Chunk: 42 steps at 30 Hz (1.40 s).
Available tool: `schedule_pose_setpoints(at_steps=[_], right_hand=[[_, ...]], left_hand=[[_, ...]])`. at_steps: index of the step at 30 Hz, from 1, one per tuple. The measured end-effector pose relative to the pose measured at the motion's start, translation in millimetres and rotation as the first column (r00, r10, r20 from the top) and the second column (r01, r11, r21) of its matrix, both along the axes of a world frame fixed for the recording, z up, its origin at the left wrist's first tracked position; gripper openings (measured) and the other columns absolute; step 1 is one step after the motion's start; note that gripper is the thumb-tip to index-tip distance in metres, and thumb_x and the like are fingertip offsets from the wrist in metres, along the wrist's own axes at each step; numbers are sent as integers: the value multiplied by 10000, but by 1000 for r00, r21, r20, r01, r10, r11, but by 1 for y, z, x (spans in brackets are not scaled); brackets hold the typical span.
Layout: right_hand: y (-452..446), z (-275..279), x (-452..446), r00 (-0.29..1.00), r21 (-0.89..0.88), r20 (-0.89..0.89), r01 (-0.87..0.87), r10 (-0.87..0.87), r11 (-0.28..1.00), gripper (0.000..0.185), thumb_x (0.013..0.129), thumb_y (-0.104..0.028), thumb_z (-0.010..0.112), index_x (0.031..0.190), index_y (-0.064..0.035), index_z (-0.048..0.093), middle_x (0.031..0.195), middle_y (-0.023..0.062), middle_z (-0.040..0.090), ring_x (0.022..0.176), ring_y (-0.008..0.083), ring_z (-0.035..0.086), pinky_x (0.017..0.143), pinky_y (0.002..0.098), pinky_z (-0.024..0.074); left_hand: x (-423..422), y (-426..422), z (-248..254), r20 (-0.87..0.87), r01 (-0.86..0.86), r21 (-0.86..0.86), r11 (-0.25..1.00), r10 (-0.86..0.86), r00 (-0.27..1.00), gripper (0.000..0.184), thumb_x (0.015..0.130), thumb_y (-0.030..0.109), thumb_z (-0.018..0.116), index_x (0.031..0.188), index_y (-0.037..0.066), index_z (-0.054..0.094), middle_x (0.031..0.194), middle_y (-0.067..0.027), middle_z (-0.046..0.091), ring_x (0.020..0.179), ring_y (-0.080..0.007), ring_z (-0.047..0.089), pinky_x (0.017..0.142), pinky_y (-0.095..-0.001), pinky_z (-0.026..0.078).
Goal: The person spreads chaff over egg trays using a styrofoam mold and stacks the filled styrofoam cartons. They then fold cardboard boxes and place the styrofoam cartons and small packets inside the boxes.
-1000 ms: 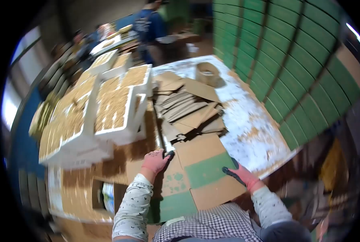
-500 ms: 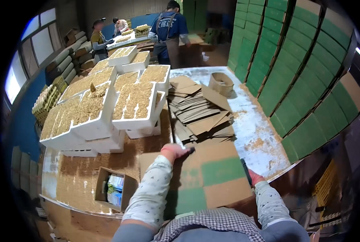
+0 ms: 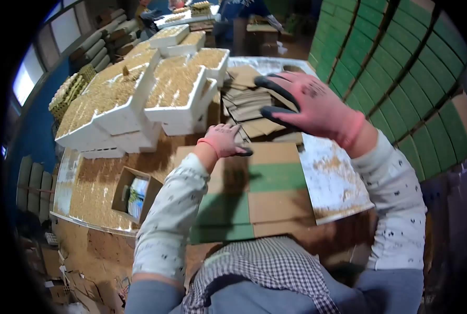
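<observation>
A flattened cardboard box with brown and green panels lies in front of me on the worktable. My left hand, in a pink glove with dark fingertips, is over its far left edge, fingers apart; whether it touches the cardboard I cannot tell. My right hand, gloved the same way, is raised higher and further right, thumb and fingers spread with nothing between them. Behind and partly below it is a loose pile of cardboard pieces.
White foam boxes filled with tan loose material are stacked at left. A small open carton holding packets sits near the table's front left. Green cartons form a wall at right. Co-workers, including a person in dark clothing, stand at the back.
My right hand has left the cardboard's right side and risen up over the table, fingers spread. The left hand stays near the far edge. The camera view has tilted down.
</observation>
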State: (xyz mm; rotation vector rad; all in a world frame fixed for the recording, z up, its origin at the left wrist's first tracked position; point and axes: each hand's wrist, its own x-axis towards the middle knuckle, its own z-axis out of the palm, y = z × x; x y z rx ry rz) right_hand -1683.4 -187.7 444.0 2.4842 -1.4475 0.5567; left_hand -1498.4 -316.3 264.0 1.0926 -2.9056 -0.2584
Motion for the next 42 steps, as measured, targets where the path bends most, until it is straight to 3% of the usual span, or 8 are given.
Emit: schedule_pose_setpoints(at_steps=[11, 19, 23, 29, 33, 37, 39, 42], right_hand=[[30, 16, -34, 968, -358, -213, 50, -134, 932, 577, 846, -492, 522, 1198, -36, 509, 1044, 136, 615, 957, 282, 587, 833, 359, 445], [-37, -5, -27, 976, 634, -215, 168, -37, 754, 529, 891, -415, 490, 1171, 28, 419, 972, 259, 595, 899, 380, 598, 746, 428, 475], [-66, 9, 27, 918, 226, -304, 327, -253, 917, 571, 884, -355, 521, 1284, 17, 356, 1014, 235, 613, 921, 334, 614, 729, 423, 497], [-34, -18, 38, 958, -39, -273, -105, 91, 994, 763, 756, -498, 631, 1347, -86, 378, 1375, 206, 383, 1328, 328, 294, 1078, 503, 219], [43, 34, -12, 801, 883, -144, -162, 582, 442, 958, 611, -522, 771, 1381, -112, 376, 1405, 127, 373, 1341, 325, 270, 1115, 481, 162], [47, -153, -1, 812, -135, -579, -187, 76, 973, 654, 619, -381, 712, 1189, -108, 543, 1279, 145, 488, 1221, 307, 440, 1017, 539, 291], [31, -91, 7, 759, 3, -615, -271, 216, 962, 475, 642, -312, 686, 1056, -101, 587, 1230, 125, 514, 1107, 278, 520, 938, 449, 387], [-6, -3, -17, 984, 44, -160, 83, -75, 996, 270, 693, -252, 634, 904, -87, 598, 998, 136, 580, 982, 328, 545, 830, 415, 428]], left_hand=[[5, 30, 132, -108, -139, -212, 967, 119, 987, 749, 648, 488, 743, 1220, 93, 465, 1133, -116, 544, 1058, -228, 527, 854, -326, 412], [43, 123, 87, -528, -142, -601, 787, -257, 809, 504, 634, 303, 733, 1082, 145, 564, 1072, -28, 553, 1040, -234, 509, 966, -464, 325], [87, 190, 135, -253, 520, -452, 725, -663, 704, 475, 542, 260, 742, 987, 137, 627, 970, -39, 603, 985, -205, 586, 947, -403, 411], [96, 74, 145, -242, -360, 83, 929, 369, 897, 827, 856, 541, 470, 1320, -122, 304, 1293, -260, 461, 1177, -333, 491, 982, -394, 394], [75, 81, 160, 74, 85, 258, 962, -107, 992, 604, 896, 479, 426, 1279, 14, 473, 1191, -215, 561, 1109, -340, 535, 964, -385, 411], [24, 52, 154, 172, -129, 233, 964, 90, 981, 398, 905, 417, 471, 1118, 109, 607, 1039, -168, 630, 965, -330, 596, 852, -391, 463], [21, 42, 64, -112, 34, -538, 842, -111, 988, 351, 874, 388, 509, 1020, 91, 628, 998, -134, 636, 930, -308, 596, 819, -387, 460], [14, 44, 68, -424, -243, -243, 939, 123, 897, 398, 838, 345, 547, 1125, 69, 547, 1085, -144, 572, 1001, -331, 525, 927, -414, 363]])
